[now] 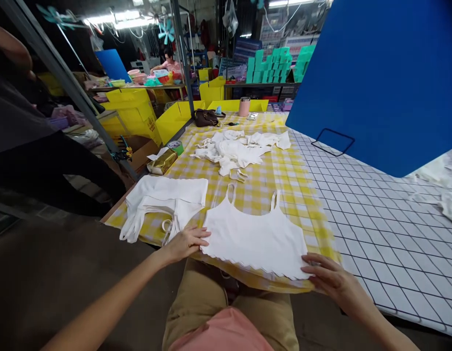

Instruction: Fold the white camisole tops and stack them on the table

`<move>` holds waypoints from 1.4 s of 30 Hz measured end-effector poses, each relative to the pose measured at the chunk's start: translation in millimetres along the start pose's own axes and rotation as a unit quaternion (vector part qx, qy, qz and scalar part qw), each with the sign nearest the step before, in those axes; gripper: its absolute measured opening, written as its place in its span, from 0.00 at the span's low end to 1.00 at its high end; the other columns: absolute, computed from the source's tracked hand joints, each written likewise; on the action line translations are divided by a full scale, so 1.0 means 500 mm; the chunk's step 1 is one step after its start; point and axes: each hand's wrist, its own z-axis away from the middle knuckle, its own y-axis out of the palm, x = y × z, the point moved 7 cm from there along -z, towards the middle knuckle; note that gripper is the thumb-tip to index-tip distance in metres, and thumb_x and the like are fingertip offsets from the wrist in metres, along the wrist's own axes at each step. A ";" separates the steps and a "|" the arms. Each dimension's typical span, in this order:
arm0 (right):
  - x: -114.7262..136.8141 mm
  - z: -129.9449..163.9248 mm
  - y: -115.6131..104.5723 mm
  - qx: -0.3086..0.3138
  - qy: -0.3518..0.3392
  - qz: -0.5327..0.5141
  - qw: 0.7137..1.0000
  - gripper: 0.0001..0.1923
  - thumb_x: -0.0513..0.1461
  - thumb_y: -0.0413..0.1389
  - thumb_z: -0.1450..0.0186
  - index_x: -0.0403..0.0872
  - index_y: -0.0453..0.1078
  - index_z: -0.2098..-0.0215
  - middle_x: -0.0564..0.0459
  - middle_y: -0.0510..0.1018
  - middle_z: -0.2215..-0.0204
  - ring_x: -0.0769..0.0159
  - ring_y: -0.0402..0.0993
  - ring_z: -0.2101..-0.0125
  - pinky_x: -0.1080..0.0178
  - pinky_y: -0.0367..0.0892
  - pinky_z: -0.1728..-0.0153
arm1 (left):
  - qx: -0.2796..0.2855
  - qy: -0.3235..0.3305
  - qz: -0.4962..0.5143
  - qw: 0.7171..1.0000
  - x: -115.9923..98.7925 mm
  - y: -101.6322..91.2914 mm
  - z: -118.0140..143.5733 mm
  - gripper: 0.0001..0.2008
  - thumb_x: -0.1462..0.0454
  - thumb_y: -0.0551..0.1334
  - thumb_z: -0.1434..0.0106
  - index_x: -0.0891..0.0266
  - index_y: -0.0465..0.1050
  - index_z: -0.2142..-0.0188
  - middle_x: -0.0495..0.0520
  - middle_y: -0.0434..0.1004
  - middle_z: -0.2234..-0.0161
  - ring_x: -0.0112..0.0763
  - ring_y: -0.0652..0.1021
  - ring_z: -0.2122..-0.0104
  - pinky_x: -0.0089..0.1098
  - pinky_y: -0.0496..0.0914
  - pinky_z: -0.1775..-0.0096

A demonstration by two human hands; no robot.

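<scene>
A white camisole top (253,239) with thin straps and a scalloped hem lies spread flat in front of me, its hem toward my lap. At its lower left edge, my left hand (185,242) has its fingers closed on the fabric. My right hand (326,275) grips the lower right corner, its thumb partly hidden. Left of the top lies a small stack of folded white garments (163,195) with straps hanging down. Farther up the table is a loose heap of white garments (235,148).
A yellow checked cloth (295,180) covers my table. A large blue board (372,87) hangs over the white grid-patterned surface (357,229) at right. Tape (175,146), a dark bag (206,117) and a pink cup (244,106) lie beyond. A metal post (182,58) and a person (35,126) stand left.
</scene>
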 end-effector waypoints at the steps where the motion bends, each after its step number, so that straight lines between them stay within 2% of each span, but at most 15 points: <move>1: 0.001 0.001 -0.002 -0.004 -0.006 0.011 1.000 0.23 0.56 0.46 0.38 0.53 0.77 0.68 0.47 0.77 0.58 0.57 0.75 0.58 0.60 0.73 0.63 | -0.002 -0.001 -0.003 1.000 0.001 0.000 0.001 0.17 0.74 0.56 0.43 0.58 0.75 0.58 0.53 0.69 0.47 0.36 0.67 0.45 0.41 0.58 0.42; 8: 0.002 0.004 0.001 -0.023 -0.027 0.031 0.999 0.22 0.54 0.46 0.37 0.53 0.77 0.68 0.47 0.78 0.58 0.57 0.76 0.60 0.61 0.74 0.65 | -0.026 -0.015 0.040 0.999 0.010 0.004 -0.002 0.16 0.74 0.56 0.45 0.58 0.76 0.61 0.53 0.71 0.49 0.36 0.69 0.47 0.42 0.59 0.43; 12: 0.008 -0.008 -0.019 -0.045 -0.030 0.020 0.998 0.21 0.54 0.47 0.38 0.53 0.77 0.69 0.48 0.78 0.60 0.57 0.76 0.61 0.60 0.74 0.64 | -0.076 -0.050 0.182 0.979 0.004 -0.023 -0.005 0.13 0.70 0.56 0.44 0.60 0.77 0.64 0.55 0.76 0.55 0.37 0.72 0.49 0.42 0.61 0.45; 15: 0.046 -0.038 -0.081 -0.095 -0.033 -0.003 0.995 0.17 0.53 0.50 0.39 0.54 0.76 0.68 0.49 0.78 0.61 0.58 0.76 0.62 0.60 0.73 0.65 | -0.150 -0.094 0.313 0.933 0.002 -0.087 -0.003 0.10 0.64 0.58 0.42 0.62 0.77 0.65 0.56 0.79 0.60 0.37 0.75 0.54 0.39 0.66 0.49; 18: 0.128 -0.082 -0.158 -0.140 -0.045 -0.044 0.988 0.11 0.49 0.54 0.39 0.54 0.75 0.67 0.51 0.78 0.64 0.59 0.75 0.63 0.64 0.72 0.69 | -0.260 -0.125 0.362 0.886 0.004 -0.187 0.023 0.12 0.57 0.62 0.46 0.64 0.76 0.69 0.56 0.79 0.65 0.37 0.77 0.61 0.36 0.69 0.55; 20: 0.204 -0.112 -0.193 -0.147 -0.072 -0.064 0.984 0.09 0.46 0.55 0.40 0.53 0.74 0.68 0.51 0.78 0.67 0.61 0.75 0.65 0.67 0.70 0.73 | -0.366 -0.147 0.376 0.838 0.015 -0.260 0.068 0.15 0.54 0.67 0.52 0.64 0.75 0.72 0.54 0.78 0.72 0.34 0.77 0.68 0.32 0.71 0.63; 22: 0.290 -0.141 -0.200 -0.121 -0.119 -0.097 0.981 0.07 0.44 0.55 0.39 0.51 0.73 0.70 0.51 0.77 0.70 0.63 0.74 0.69 0.67 0.68 0.74 | -0.459 -0.173 0.393 0.778 0.031 -0.318 0.133 0.18 0.53 0.70 0.58 0.64 0.74 0.74 0.50 0.75 0.77 0.29 0.74 0.76 0.29 0.69 0.72; 24: 0.374 -0.169 -0.181 -0.072 -0.168 -0.141 0.973 0.08 0.42 0.53 0.38 0.49 0.72 0.72 0.51 0.76 0.73 0.65 0.72 0.72 0.67 0.67 0.74 | -0.512 -0.194 0.399 0.736 0.046 -0.362 0.199 0.17 0.53 0.71 0.59 0.62 0.73 0.74 0.49 0.73 0.79 0.27 0.71 0.79 0.27 0.67 0.77; 27: 0.475 -0.210 -0.134 -0.017 -0.220 -0.201 0.954 0.10 0.40 0.51 0.36 0.47 0.70 0.73 0.53 0.73 0.78 0.68 0.69 0.75 0.67 0.65 0.74 | -0.584 -0.202 0.359 0.700 0.068 -0.427 0.292 0.13 0.56 0.69 0.56 0.60 0.71 0.75 0.46 0.71 0.82 0.26 0.70 0.81 0.25 0.65 0.80; 30: 0.526 -0.269 -0.083 -0.003 -0.218 -0.242 0.945 0.12 0.41 0.51 0.36 0.46 0.68 0.74 0.55 0.71 0.79 0.71 0.67 0.77 0.69 0.61 0.75 | -0.638 -0.208 0.332 0.663 0.110 -0.480 0.351 0.10 0.61 0.68 0.55 0.60 0.70 0.74 0.44 0.70 0.82 0.24 0.68 0.83 0.24 0.64 0.81; 32: 0.531 -0.326 -0.044 -0.004 -0.190 -0.272 0.943 0.13 0.44 0.51 0.36 0.46 0.66 0.76 0.56 0.69 0.80 0.72 0.64 0.77 0.69 0.59 0.75 | -0.644 -0.218 0.334 0.652 0.155 -0.503 0.357 0.11 0.62 0.68 0.56 0.60 0.69 0.73 0.43 0.71 0.81 0.25 0.69 0.82 0.24 0.65 0.80; 35: 0.500 -0.439 0.035 0.004 -0.111 -0.304 0.946 0.17 0.47 0.51 0.39 0.45 0.62 0.80 0.58 0.63 0.83 0.72 0.60 0.79 0.69 0.57 0.77 | -0.608 -0.247 0.353 0.667 0.249 -0.511 0.320 0.13 0.61 0.68 0.59 0.62 0.69 0.73 0.45 0.72 0.80 0.28 0.73 0.78 0.26 0.69 0.76; 38: 0.427 -0.555 0.138 0.011 0.020 -0.276 0.961 0.15 0.45 0.49 0.41 0.46 0.59 0.81 0.59 0.62 0.83 0.72 0.59 0.79 0.69 0.56 0.77 | -0.546 -0.301 0.356 0.696 0.361 -0.482 0.253 0.15 0.59 0.67 0.60 0.63 0.70 0.73 0.49 0.74 0.79 0.32 0.76 0.75 0.28 0.70 0.71; 42: 0.341 -0.644 0.245 -0.004 0.095 -0.205 0.974 0.13 0.40 0.50 0.46 0.47 0.54 0.86 0.60 0.58 0.87 0.72 0.55 0.82 0.68 0.50 0.79 | -0.452 -0.391 0.184 0.780 0.482 -0.436 0.172 0.13 0.56 0.60 0.53 0.64 0.72 0.72 0.53 0.77 0.74 0.38 0.77 0.68 0.31 0.69 0.67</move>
